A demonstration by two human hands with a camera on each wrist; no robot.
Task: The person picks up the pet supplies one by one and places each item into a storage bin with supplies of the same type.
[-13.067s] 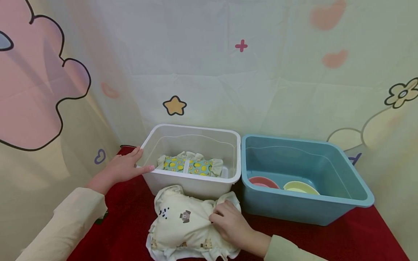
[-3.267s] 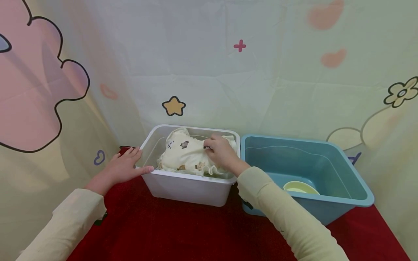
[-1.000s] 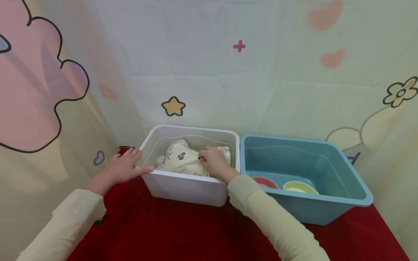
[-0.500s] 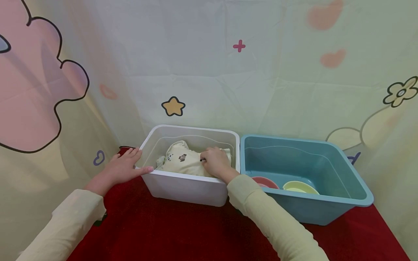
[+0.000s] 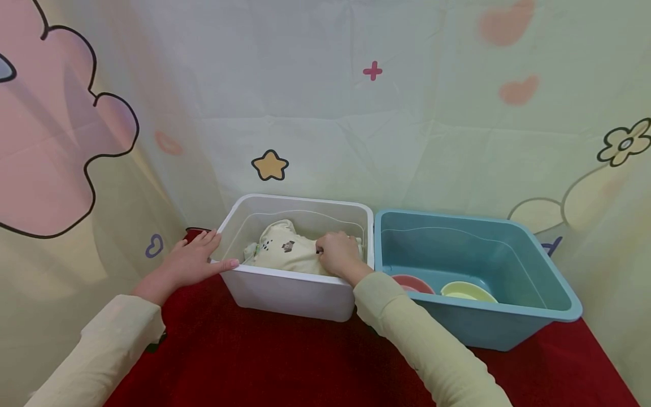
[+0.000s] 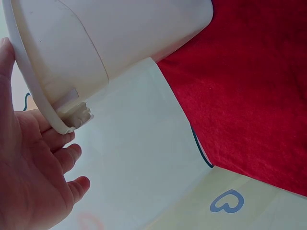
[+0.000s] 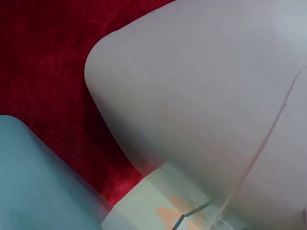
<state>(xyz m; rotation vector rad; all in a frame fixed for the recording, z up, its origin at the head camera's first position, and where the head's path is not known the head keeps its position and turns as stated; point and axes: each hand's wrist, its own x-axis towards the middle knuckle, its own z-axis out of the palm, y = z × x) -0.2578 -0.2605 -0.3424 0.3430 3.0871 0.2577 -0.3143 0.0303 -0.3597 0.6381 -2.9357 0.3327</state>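
Note:
A cream pillow (image 5: 285,249) with small animal prints lies inside the white plastic bin (image 5: 295,297). My right hand (image 5: 338,254) reaches in over the bin's front rim, and its curled fingers grip the pillow's right part. A pale ruffled edge (image 5: 249,252) peeks out at the pillow's left; the lemon-print item seen earlier is now covered. My left hand (image 5: 190,261) rests at the bin's left corner with fingers extended, thumb along the front rim. In the left wrist view, the left hand's fingers (image 6: 67,158) spread at the bin's rim. The right wrist view shows only bin walls and cloth, no hand.
A blue bin (image 5: 458,249) stands right beside the white one, with a red bowl-like item (image 5: 413,284) and a yellow-green one (image 5: 468,291) inside. Both bins sit on a red cloth (image 5: 254,356). A printed pale curtain (image 5: 315,141) hangs close behind.
The pillow has gone from the red cloth in front into the white bin, over the lemon-print item. In the last second my right hand and the pillow shift slightly right. The left hand stays put.

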